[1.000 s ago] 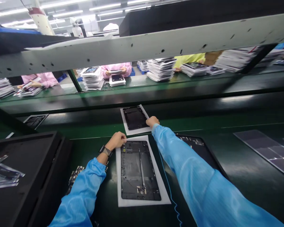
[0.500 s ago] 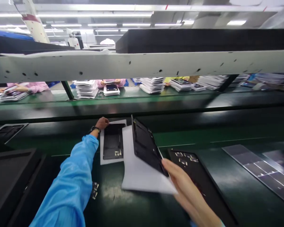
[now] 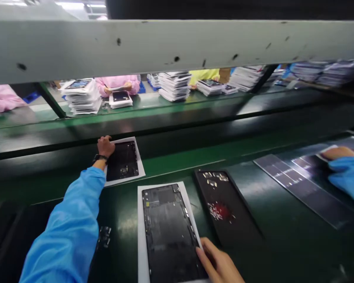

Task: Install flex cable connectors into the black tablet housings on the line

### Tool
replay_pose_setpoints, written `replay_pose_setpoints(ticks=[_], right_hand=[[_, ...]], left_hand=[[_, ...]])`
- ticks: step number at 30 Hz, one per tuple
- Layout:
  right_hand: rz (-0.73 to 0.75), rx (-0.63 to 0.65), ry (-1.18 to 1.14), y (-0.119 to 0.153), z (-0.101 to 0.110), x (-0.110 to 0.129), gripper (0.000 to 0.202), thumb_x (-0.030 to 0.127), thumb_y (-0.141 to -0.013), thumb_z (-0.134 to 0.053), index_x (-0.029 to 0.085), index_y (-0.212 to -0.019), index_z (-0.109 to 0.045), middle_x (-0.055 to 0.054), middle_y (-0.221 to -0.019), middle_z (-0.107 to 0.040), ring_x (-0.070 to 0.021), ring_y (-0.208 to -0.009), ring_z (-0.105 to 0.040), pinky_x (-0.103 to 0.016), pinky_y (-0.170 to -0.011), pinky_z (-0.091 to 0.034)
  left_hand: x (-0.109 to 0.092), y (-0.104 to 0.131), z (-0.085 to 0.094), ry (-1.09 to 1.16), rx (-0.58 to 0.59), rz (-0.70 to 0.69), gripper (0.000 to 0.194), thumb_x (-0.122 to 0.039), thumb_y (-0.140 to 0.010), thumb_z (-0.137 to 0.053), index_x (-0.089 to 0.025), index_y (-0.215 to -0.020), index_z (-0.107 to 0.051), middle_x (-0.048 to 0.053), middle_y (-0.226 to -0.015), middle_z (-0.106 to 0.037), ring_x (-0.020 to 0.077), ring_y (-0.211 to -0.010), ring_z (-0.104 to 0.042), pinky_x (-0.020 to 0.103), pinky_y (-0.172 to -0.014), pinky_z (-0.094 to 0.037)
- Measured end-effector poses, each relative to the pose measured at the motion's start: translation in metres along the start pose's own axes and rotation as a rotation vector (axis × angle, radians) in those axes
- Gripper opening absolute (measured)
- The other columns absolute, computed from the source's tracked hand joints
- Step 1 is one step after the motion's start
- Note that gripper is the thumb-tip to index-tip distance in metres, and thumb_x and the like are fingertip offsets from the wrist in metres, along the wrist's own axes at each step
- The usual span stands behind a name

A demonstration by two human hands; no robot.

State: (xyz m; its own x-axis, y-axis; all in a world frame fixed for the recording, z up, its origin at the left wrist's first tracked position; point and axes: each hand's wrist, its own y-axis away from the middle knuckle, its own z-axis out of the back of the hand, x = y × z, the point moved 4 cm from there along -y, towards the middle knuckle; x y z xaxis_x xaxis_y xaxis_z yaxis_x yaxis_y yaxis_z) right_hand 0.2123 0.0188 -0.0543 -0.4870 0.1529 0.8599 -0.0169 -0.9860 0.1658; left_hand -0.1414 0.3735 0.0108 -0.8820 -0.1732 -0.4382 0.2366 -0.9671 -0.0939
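Note:
At the far side, my left hand is closed at the upper left edge of a black tablet housing on a white sheet; its fingertips are partly hidden. Close in front, another black tablet housing lies inner side up on a second white sheet. My right hand grips the lower right edge of this nearer housing and sheet, thumb on top. Right of it sits a black tray with small metal parts and a scatter of tiny white and red bits.
Dark clear-film panels lie to the right, near a co-worker's blue sleeve. Small parts lie beside my left forearm. A white beam crosses above. Beyond it, people work among stacks of sheets.
The nearer housing and its sheet, raised and tilted before, now lie flat in front of me. My left hand and the far housing have shifted left and farther away. The view has tilted down.

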Motion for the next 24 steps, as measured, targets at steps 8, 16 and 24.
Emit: replay_pose_setpoints(ticks=[8,16,24], right_hand=[[0.306,-0.303,0.318,-0.027,0.086,0.015,0.022,0.03,-0.093,-0.046,0.023,-0.091,-0.067,-0.008,-0.086,-0.068,-0.0249,-0.083,-0.063,-0.037,-0.077,-0.051],[0.155,-0.232,0.442,-0.118,0.134,-0.002,0.008,0.023,-0.075,-0.063,0.02,-0.076,-0.071,-0.006,-0.074,-0.071,-0.0229,-0.071,-0.063,-0.034,-0.069,-0.046],[0.038,-0.204,0.325,-0.133,0.112,-0.001,0.012,0.014,-0.067,-0.067,0.02,-0.056,-0.064,-0.002,-0.056,-0.065,-0.0188,-0.057,-0.06,-0.029,-0.059,-0.041]], left_hand=[[-0.039,0.11,0.093,0.183,0.059,-0.156,0.021,-0.037,-0.077,-0.064,-0.02,-0.087,-0.071,0.01,-0.094,-0.074,0.0276,-0.09,-0.067,0.041,-0.088,-0.051],[-0.024,0.294,0.157,0.233,-0.128,-0.091,0.044,-0.066,-0.071,-0.058,-0.032,-0.093,-0.073,0.001,-0.095,-0.076,0.0337,-0.091,-0.068,0.047,-0.087,-0.052],[0.055,0.412,0.061,-0.029,-0.193,-0.015,0.047,-0.052,-0.085,-0.048,-0.014,-0.1,-0.07,0.018,-0.103,-0.07,0.0358,-0.099,-0.064,0.052,-0.09,-0.051]])
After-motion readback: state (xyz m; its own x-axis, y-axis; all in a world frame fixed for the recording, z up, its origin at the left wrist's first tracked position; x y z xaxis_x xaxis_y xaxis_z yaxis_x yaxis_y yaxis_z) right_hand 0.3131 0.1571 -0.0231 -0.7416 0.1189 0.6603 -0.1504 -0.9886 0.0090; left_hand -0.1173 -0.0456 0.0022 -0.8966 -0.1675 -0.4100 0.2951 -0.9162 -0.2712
